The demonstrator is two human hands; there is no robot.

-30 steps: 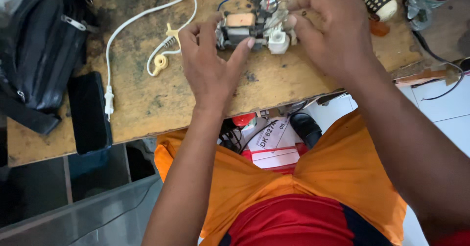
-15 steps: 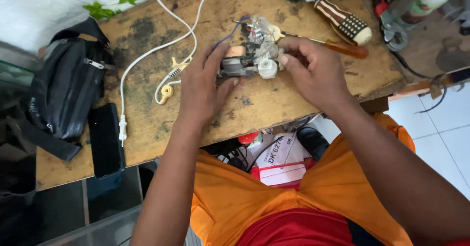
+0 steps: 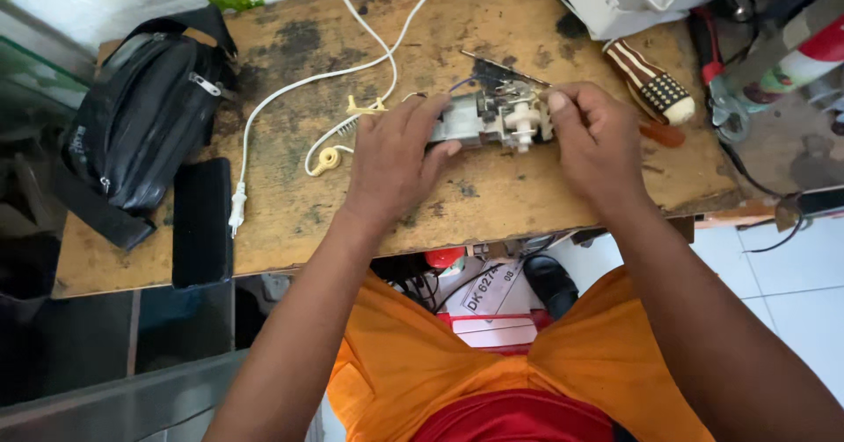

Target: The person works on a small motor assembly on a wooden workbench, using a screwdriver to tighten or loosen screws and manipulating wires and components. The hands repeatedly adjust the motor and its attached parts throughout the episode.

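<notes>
Head camera looks down on my two hands at the upper middle of the frame, where a small electric motor (image 3: 492,119) lies on the wooden counter (image 3: 290,222). My left hand (image 3: 393,156) closes its fingers around the grey end of the motor, I think to keep it steady. My right hand (image 3: 598,139) pinches the other end, near the white gear, with thumb and first fingers closed on it. A white power cord (image 3: 299,90) runs from the motor toward the upper edge and down to its plug at the left. At the upper left lies a black bag (image 3: 145,121), a flat black case (image 3: 200,222) below it. A screwdriver with striped handle (image 3: 651,82) lies just beside my right hand, and could be knocked.
</notes>
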